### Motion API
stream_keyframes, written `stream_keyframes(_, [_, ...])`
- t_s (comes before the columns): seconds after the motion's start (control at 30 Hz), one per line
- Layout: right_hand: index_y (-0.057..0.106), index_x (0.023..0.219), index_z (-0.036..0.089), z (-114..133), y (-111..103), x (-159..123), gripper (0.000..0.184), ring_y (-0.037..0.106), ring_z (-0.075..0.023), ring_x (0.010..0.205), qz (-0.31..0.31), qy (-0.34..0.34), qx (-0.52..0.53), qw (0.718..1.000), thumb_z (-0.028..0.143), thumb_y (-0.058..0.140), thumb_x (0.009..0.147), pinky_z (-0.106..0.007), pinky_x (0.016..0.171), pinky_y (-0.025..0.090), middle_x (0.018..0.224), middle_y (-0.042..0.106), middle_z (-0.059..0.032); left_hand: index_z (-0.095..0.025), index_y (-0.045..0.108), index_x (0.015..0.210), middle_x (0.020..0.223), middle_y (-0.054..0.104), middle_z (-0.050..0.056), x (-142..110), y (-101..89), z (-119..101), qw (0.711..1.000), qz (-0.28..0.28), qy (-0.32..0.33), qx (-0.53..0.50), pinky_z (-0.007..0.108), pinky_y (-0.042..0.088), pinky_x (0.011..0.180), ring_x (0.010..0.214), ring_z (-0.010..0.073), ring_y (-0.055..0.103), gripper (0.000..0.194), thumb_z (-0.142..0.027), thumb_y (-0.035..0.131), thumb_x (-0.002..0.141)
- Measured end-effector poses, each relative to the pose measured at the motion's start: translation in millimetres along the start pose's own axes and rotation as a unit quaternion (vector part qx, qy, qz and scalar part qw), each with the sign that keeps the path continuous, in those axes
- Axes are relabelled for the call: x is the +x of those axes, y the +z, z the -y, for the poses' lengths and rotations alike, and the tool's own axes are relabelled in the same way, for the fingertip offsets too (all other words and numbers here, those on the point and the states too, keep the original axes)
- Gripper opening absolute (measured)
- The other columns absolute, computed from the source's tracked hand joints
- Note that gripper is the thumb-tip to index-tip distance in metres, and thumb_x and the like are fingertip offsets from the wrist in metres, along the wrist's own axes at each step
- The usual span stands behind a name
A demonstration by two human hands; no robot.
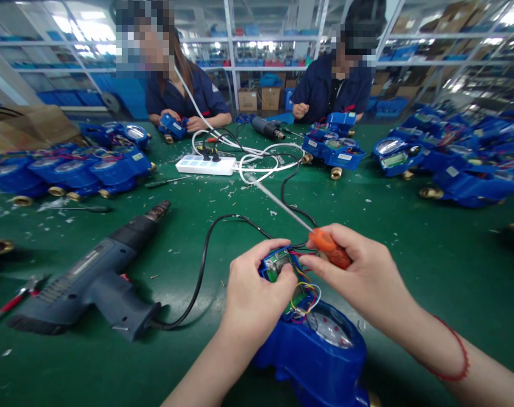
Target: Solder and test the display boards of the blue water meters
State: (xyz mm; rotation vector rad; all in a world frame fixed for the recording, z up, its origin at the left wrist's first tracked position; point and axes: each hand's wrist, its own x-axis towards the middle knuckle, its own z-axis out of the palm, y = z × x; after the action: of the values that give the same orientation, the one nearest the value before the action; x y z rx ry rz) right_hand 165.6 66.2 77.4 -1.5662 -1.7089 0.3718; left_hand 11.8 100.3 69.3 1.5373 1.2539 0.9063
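Observation:
My left hand [257, 288] grips a small blue housing with a green circuit board [278, 265] in it. My right hand [362, 274] holds an orange-handled screwdriver [330, 249] just above that board, with its long pale shaft pointing away to the far left. Thin yellow, blue and red wires [305, 297] run from the board down to a blue water meter [312, 362]. The meter lies under my hands, and its round glass dial [330, 329] faces up. My left hand hides part of the board.
A dark blue corded power tool [96, 282] lies left of my hands, with pliers [13, 299] beyond it. Further off are a white power strip [206, 165] and tangled cables. Rows of blue meters line both sides of the green bench. Two co-workers sit across it, one holding a blue meter [172, 126].

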Motion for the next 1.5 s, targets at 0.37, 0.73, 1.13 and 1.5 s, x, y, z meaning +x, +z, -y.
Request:
stream_keyframes(0.37, [0.060, 0.086, 0.017, 0.1, 7.2, 24.6, 0.009, 0.055, -0.0130, 0.073, 0.110, -0.090, -0.166, 0.976, 0.008, 0.061, 0.085, -0.024, 0.061, 0.030, 0.082, 0.060, 0.0021, -0.016, 0.072, 0.092, 0.086, 0.076, 0.004, 2.2, 2.3, 4.8, 0.996, 0.000, 0.046, 0.077, 0.030, 0.051, 0.073, 0.079, 0.0211, 0.069, 0.031, -0.009, 0.055, 0.067])
stream_keyframes(0.73, [0.058, 0.078, 0.012, -2.8, 14.7, 20.4, 0.011, 0.049, -0.0157, 0.068, 0.093, -0.182, -0.212, 0.956, 0.001, 0.058, 0.077, -0.026, 0.058, 0.027, 0.077, 0.055, -0.0036, -0.015, 0.071, 0.085, 0.086, 0.075, 0.004, 4.2, 2.4, 7.5, 0.998, -0.006, 0.053, 0.039, 0.030, 0.050, 0.079, 0.084, 0.0209, 0.069, 0.027, -0.006, 0.055, 0.065])
stream_keyframes(1.13, [0.058, 0.071, 0.012, -1.7, 5.9, 34.2, 0.014, 0.050, -0.0099, 0.063, 0.145, -0.135, -0.170, 0.965, 0.002, 0.063, 0.078, -0.020, 0.058, 0.032, 0.071, 0.056, 0.0007, -0.014, 0.072, 0.088, 0.079, 0.074, 0.004, 3.1, 1.5, 5.8, 0.997, -0.007, 0.045, 0.055, 0.028, 0.048, 0.069, 0.073, 0.0194, 0.066, 0.027, -0.010, 0.056, 0.067])
stream_keyframes(1.5, [0.058, 0.072, 0.014, 3.3, 4.2, 39.1, 0.014, 0.052, -0.0116, 0.061, 0.178, -0.149, -0.245, 0.941, 0.001, 0.062, 0.077, -0.022, 0.056, 0.032, 0.069, 0.057, 0.0010, -0.017, 0.072, 0.083, 0.072, 0.071, 0.001, 1.0, 2.6, 7.2, 0.996, 0.001, 0.068, 0.061, 0.025, 0.044, 0.064, 0.068, 0.0173, 0.063, 0.025, -0.011, 0.053, 0.067])
